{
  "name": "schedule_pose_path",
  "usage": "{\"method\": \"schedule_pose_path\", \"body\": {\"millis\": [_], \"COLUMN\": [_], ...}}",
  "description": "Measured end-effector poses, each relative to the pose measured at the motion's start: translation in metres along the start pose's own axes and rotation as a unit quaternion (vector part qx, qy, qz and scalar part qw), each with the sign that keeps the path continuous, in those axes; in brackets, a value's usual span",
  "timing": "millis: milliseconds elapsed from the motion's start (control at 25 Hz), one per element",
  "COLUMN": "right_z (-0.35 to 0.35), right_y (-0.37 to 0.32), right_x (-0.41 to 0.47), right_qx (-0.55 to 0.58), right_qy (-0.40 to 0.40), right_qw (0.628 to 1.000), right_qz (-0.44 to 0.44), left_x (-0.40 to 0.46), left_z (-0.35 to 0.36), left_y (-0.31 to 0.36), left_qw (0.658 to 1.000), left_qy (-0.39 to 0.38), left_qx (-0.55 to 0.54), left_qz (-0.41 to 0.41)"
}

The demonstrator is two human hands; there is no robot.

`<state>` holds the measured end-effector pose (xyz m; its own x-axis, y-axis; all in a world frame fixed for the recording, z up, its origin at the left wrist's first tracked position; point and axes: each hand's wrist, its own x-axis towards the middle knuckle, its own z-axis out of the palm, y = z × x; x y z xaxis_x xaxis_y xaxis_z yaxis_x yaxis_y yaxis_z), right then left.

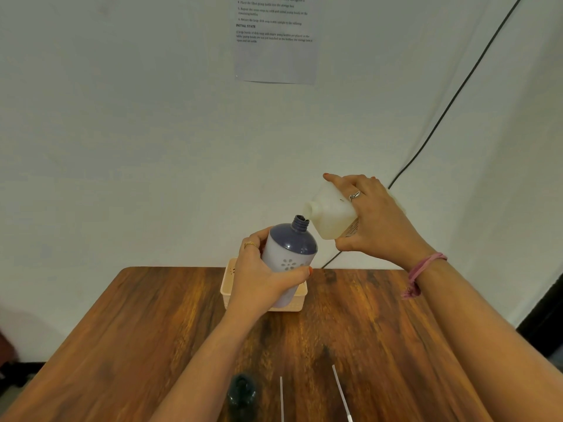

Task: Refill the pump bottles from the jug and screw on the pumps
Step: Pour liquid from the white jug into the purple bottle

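Note:
My left hand (259,275) grips a purple and white pump bottle (289,254) by its body and holds it above the table, tilted to the right, with its neck uncapped. My right hand (374,217) grips a translucent white jug (332,214) tipped over to the left. The jug's mouth sits right at the bottle's open neck. Pale liquid lies in the jug's lower side. Two thin white pump tubes (281,397) (341,391) lie on the wooden table (152,330) near its front edge.
A cream perforated basket (231,287) stands at the table's far edge, partly behind my left hand. A dark bottle (242,394) sits near the front edge. A printed sheet (275,41) hangs on the white wall, and a black cable (457,95) runs down it at right.

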<state>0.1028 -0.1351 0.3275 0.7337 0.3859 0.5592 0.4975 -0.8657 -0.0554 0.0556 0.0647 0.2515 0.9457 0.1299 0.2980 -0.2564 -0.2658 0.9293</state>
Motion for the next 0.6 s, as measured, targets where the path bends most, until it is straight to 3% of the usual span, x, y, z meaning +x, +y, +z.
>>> {"method": "schedule_pose_path", "body": {"millis": [600], "right_z": [-0.0006], "right_y": [-0.0002], "right_x": [-0.0011], "right_qx": [-0.009], "right_qy": [0.004], "right_qw": [1.000], "right_qz": [-0.009], "left_x": [-0.0002], "left_z": [0.0034], "left_y": [-0.0043], "left_qw": [1.000], "left_qy": [0.002], "left_qx": [-0.004], "left_qz": [-0.001]}}
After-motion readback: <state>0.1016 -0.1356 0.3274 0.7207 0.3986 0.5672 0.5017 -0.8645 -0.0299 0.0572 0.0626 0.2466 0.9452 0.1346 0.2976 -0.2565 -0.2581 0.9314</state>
